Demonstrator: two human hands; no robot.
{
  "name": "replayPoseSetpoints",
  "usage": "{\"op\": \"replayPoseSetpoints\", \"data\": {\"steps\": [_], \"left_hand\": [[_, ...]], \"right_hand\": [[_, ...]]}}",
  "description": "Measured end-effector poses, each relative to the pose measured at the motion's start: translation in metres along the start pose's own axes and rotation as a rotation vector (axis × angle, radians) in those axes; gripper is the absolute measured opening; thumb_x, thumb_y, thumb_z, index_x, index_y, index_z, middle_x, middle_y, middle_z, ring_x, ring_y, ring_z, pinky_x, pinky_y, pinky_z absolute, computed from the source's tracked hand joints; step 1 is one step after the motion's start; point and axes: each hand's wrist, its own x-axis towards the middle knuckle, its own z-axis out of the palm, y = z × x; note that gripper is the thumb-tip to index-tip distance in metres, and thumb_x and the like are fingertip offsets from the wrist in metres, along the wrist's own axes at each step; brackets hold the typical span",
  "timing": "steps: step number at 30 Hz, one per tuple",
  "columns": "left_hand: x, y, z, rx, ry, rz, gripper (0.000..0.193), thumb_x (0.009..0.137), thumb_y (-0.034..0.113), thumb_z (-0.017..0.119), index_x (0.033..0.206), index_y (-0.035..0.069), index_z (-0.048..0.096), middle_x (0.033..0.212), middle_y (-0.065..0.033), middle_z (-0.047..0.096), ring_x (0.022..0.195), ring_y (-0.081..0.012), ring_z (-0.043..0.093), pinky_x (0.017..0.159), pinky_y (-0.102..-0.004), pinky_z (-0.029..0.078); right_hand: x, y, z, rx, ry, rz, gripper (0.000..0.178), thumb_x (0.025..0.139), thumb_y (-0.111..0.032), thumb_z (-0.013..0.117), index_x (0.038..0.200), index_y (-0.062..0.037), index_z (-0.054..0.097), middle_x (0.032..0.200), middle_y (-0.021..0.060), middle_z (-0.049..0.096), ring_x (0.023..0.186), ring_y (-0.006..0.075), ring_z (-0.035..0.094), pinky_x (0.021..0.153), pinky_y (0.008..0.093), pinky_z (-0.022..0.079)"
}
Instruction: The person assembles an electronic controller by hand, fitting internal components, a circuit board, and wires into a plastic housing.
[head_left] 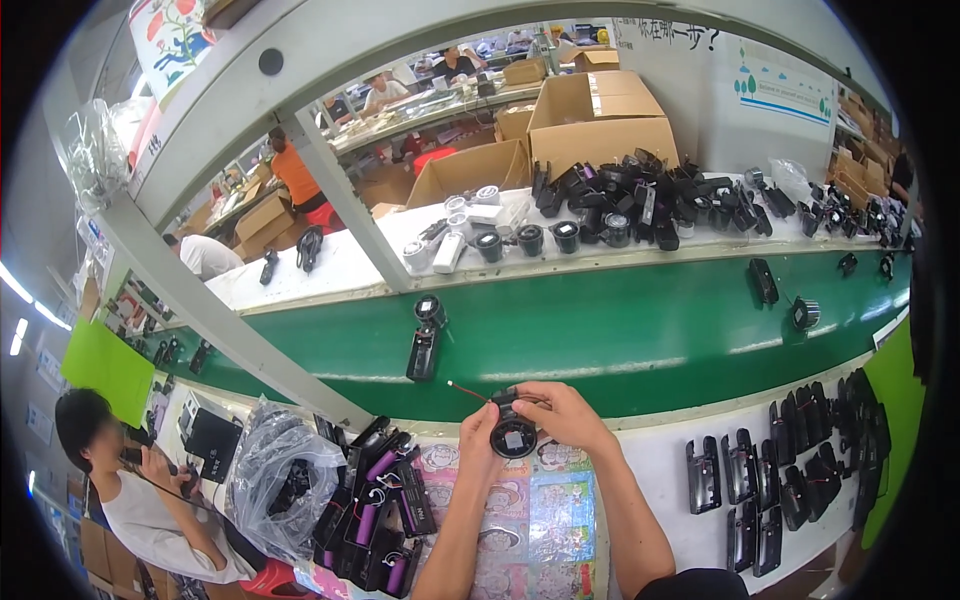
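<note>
Over the near edge of the green belt, both my hands are closed around a black device part with a round head [514,440] and a short black body above it. My left hand [478,436] grips its left side, while my right hand [560,414] bends over the upper body, thumb on it. A thin red and dark wire [470,390] with a small white plug sticks out to the upper left. My fingers hide part of the body. Below lies a mat of colourful cartoon cards [510,545] under a clear sheet.
Left of my forearm lie black housings with purple cells [367,522] and a clear plastic bag [280,480]. Black half-shells [740,470] stand in rows at right. The green belt [610,320] carries a similar unit [424,340]. A slanted post [235,345] and a co-worker [150,500] are left.
</note>
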Motion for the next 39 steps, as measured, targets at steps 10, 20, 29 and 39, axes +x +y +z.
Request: {"op": "replayPoseSetpoints", "data": {"steps": [10,20,29,39], "left_hand": [[0.002,0.003,0.004,-0.011,0.069,-0.008,0.032,0.092,0.029,0.053,0.098,-0.001,0.058,0.086,-0.0092,0.064,0.073,-0.0164,0.063,0.064,-0.0265,0.053],[0.002,0.002,0.005,-0.022,0.088,0.031,0.024,0.093,0.021,0.051,0.099,-0.002,0.058,0.089,-0.0061,0.062,0.076,-0.0121,0.060,0.066,-0.0239,0.049],[0.003,0.015,0.028,-0.226,0.108,0.080,0.041,0.096,0.038,0.041,0.115,0.004,0.051,0.106,-0.0094,0.058,0.097,-0.0215,0.056,0.090,-0.0375,0.044],[0.050,-0.031,0.108,0.995,-0.200,0.158,0.033,0.092,0.014,0.044,0.122,0.001,0.048,0.116,-0.0070,0.053,0.106,-0.0134,0.051,0.092,-0.0274,0.039]], "right_hand": [[0.001,0.000,0.001,0.106,0.071,0.047,0.035,0.085,-0.019,0.062,0.115,-0.0018,0.059,0.094,0.0087,0.067,0.074,0.0117,0.063,0.053,0.0247,0.053],[0.004,-0.004,0.013,-0.166,0.118,-0.009,0.039,0.084,-0.024,0.064,0.114,-0.0008,0.058,0.100,0.0124,0.062,0.073,0.0146,0.062,0.061,0.0262,0.050],[0.013,0.013,0.030,-0.230,0.181,-0.281,0.074,0.070,-0.025,0.076,0.131,-0.0047,0.038,0.104,0.0179,0.062,0.094,0.0221,0.061,0.082,0.0329,0.046],[-0.013,-0.050,-0.014,0.792,0.771,-0.548,0.044,0.078,-0.014,0.071,0.110,0.0005,0.045,0.099,0.0082,0.058,0.091,0.0114,0.055,0.080,0.0251,0.046]]}}
